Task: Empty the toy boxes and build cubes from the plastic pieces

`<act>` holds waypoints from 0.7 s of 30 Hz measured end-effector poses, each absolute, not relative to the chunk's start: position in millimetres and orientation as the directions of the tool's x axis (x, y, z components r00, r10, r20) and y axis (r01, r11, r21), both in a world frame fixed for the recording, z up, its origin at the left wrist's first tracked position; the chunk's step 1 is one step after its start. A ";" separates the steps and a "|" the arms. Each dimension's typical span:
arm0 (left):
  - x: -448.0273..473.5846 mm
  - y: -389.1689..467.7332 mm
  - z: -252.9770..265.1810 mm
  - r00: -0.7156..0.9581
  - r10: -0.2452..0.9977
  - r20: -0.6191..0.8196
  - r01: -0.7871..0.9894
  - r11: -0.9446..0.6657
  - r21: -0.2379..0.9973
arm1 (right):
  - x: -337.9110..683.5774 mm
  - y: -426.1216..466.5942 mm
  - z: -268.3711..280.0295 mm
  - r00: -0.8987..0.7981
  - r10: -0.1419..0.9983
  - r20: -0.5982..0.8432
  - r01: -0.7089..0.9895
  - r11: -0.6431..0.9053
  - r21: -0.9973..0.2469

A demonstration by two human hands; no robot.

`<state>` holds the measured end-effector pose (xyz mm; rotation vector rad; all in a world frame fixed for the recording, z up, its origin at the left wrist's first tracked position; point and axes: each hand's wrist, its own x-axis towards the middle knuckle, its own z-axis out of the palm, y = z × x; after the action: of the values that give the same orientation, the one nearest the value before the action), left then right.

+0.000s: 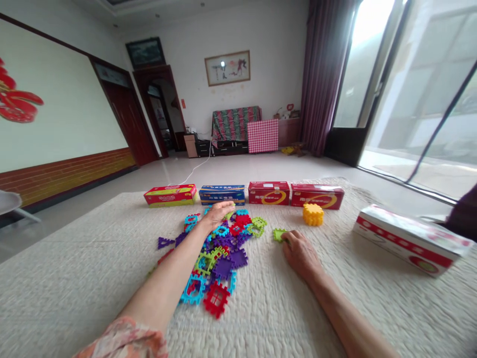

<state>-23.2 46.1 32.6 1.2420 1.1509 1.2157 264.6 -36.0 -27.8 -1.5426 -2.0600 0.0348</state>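
Observation:
My left hand (219, 215) is over the far side of a pile of interlocking plastic building tiles (223, 267) in purple, red, blue and lime green. Its fingers are closed on a lime-green tile (228, 216), mostly hidden under them. To the right of the pile, my right hand (302, 252) pinches another lime-green tile (278, 234) at its right edge, low over the mat. Beyond that hand stands a neat stack of yellow tiles (313, 215). A loose lime-green tile (258, 226) lies at the pile's right edge.
Behind the pile stand a red-and-yellow box (170, 195), a blue box (222, 195) and two red boxes (269, 193), side by side. A white-and-red box (412, 241) lies at the right. Everything rests on a quilted beige mat (93, 278).

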 end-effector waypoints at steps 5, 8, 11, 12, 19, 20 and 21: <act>38.3 45.1 27.5 0.151 0.987 0.062 0.015 -0.065 0.998 | 265.6 -35.4 -29.9 -0.157 0.879 0.451 0.859 0.347 -0.377; 50.7 41.0 29.3 0.101 0.987 0.123 0.267 -0.146 0.952 | 265.8 -34.3 -33.3 -0.170 0.850 0.499 0.833 0.394 -0.388; 54.2 35.3 31.0 0.059 0.986 0.158 0.627 -0.160 0.763 | 265.8 -33.4 -35.8 -0.244 0.806 0.539 0.789 0.488 -0.373; 55.9 33.3 30.8 0.065 0.985 0.157 0.687 -0.158 0.710 | 265.7 -33.3 -36.1 -0.279 0.788 0.549 0.769 0.526 -0.363; 83.5 19.6 24.2 0.150 0.982 0.112 0.822 -0.186 0.538 | 265.5 -34.4 -33.4 -0.419 0.739 0.527 0.712 0.628 -0.314; 88.0 18.6 23.2 0.154 0.982 0.109 0.830 -0.188 0.526 | 265.5 -34.4 -33.0 -0.423 0.741 0.522 0.716 0.626 -0.309; 92.5 18.1 22.2 0.158 0.982 0.108 0.834 -0.191 0.518 | 265.6 -34.3 -32.8 -0.429 0.740 0.518 0.716 0.628 -0.304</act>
<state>92.5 18.1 22.2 2.1036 1.7380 0.6100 265.6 -34.3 -32.8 -1.1341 -2.2253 0.0492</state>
